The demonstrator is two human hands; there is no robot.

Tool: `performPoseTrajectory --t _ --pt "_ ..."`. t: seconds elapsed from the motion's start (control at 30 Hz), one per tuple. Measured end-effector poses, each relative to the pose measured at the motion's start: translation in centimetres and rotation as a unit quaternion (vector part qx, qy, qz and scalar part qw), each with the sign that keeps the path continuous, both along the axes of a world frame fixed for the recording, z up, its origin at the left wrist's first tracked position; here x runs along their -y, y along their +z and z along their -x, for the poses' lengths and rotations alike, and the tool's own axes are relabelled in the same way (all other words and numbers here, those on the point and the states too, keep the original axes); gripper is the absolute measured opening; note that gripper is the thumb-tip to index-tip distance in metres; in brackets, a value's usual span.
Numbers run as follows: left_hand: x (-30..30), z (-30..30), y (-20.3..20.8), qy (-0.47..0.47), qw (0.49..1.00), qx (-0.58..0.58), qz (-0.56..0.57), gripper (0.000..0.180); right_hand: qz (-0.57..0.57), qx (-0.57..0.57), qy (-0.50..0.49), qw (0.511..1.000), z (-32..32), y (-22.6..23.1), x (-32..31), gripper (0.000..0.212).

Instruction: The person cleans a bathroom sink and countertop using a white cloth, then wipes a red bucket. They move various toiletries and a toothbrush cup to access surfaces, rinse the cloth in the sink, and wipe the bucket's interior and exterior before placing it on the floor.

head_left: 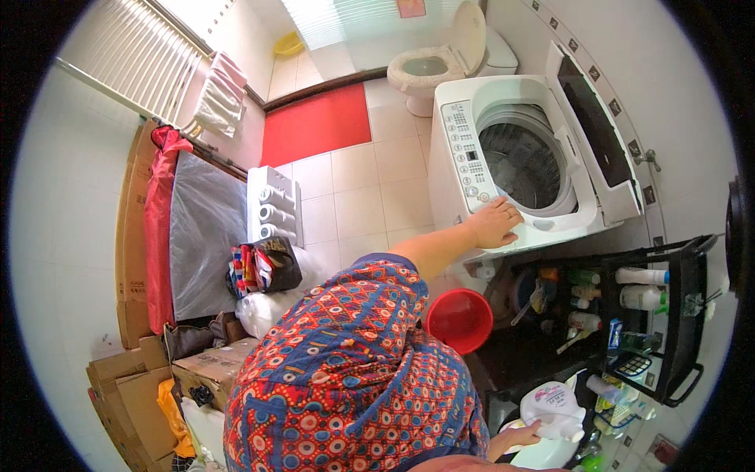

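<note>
My left hand lies on the front corner of a white top-loading washing machine, beside its control panel. Its fingers are stretched out and hold nothing. The machine's lid stands raised, and dark, wet-looking contents show inside the drum. Low at the right, my right hand is closed at the side of a white detergent bottle with a printed label. That bottle leans, and some of my fingers are hidden behind it. Part of another white container shows just below.
A red bucket stands between me and a black rack of bottles. Behind are a toilet and a red mat. Cardboard boxes and a plastic-wrapped panel line the left wall.
</note>
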State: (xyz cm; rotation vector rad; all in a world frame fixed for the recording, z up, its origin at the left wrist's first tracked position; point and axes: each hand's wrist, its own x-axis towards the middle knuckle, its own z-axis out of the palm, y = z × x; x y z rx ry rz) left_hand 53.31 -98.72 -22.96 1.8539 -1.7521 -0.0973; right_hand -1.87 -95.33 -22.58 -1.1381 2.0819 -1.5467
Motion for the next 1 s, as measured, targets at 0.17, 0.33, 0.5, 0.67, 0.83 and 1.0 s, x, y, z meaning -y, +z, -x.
performPoseTrajectory --t 0.17,0.33,0.5,0.67,0.83,1.0 --pt "3.2 2.1 0.6 -0.003 0.999 -0.008 0.048 0.046 -0.105 0.057 0.023 0.993 -0.8 -1.1 -1.7 0.027" --pt "2.1 3.3 2.1 0.036 0.957 -0.279 0.073 0.048 -0.229 0.137 0.285 0.921 -13.3 -3.1 -2.3 0.028" --pt "-10.5 -2.8 0.9 -0.154 0.972 -0.165 0.068 0.04 -0.059 -0.185 0.548 0.813 -31.1 1.2 0.6 0.042" --pt "-31.6 -14.3 -8.3 0.121 0.951 -0.234 -0.164 0.032 0.058 -0.433 0.581 0.687 -47.6 4.2 2.9 0.066" --pt "-43.2 -22.0 -7.4 0.301 0.92 -0.211 -0.138 0.027 -0.034 -0.479 0.495 0.724 -56.9 2.1 9.9 0.07" --pt "-46.7 -26.7 -7.9 0.371 0.892 -0.223 -0.131 0.025 -0.265 -0.378 0.483 0.744 -59.1 0.6 17.1 0.072"
